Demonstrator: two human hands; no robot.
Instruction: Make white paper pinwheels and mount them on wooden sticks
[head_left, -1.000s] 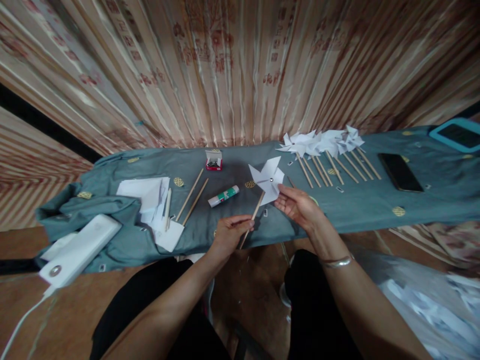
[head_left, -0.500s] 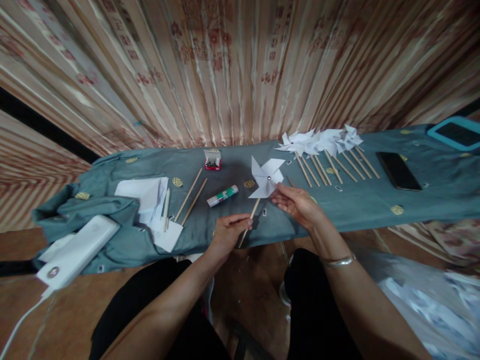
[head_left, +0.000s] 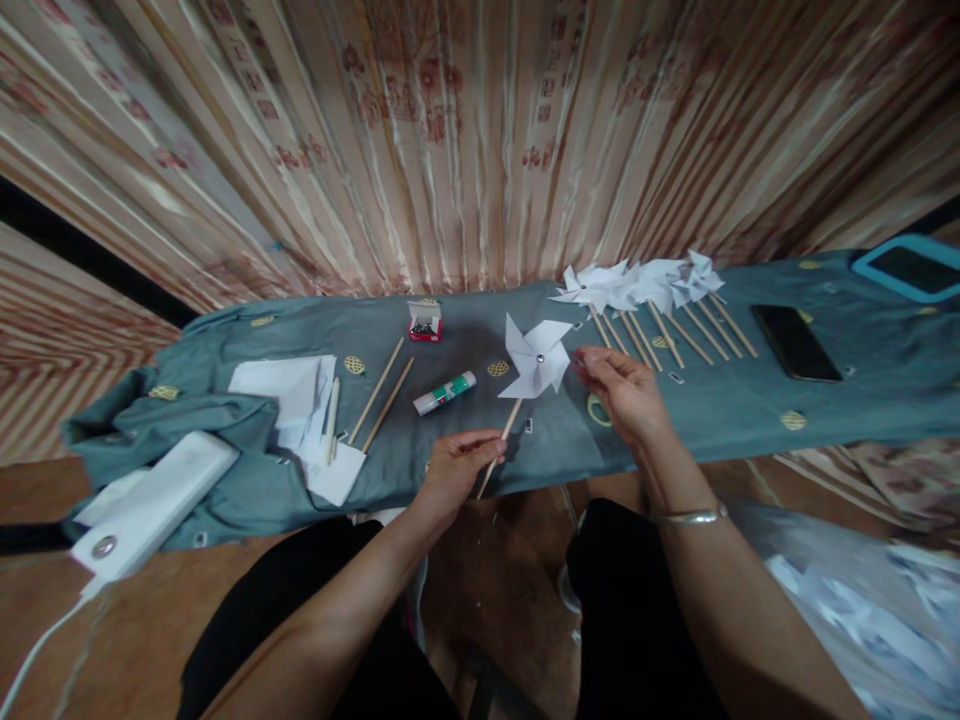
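Observation:
My left hand (head_left: 457, 465) pinches the wooden stick of a white paper pinwheel (head_left: 536, 362), which is tilted above the cloth-covered table. A silver pin head (head_left: 540, 358) marks the middle of its blades. Just right of the blades is my right hand (head_left: 619, 390), apart from the paper, its fingers loosely bent and nothing visible in them. A glue stick (head_left: 445, 393) with a green label lies left of the pinwheel. Behind that stands an open red-and-white box of pins (head_left: 425, 322).
Several pinwheels (head_left: 637, 285) lie in a row at the back right, beside a black phone (head_left: 796, 342). To the left are two loose wooden sticks (head_left: 376, 392), white paper sheets (head_left: 289, 385) and a white power bank (head_left: 157, 505) with a cable. A blue-framed device (head_left: 907, 268) lies far right.
My right hand has let go of the pinwheel's blade and moved a little to the right. The left hand still holds the stick in nearly the same place.

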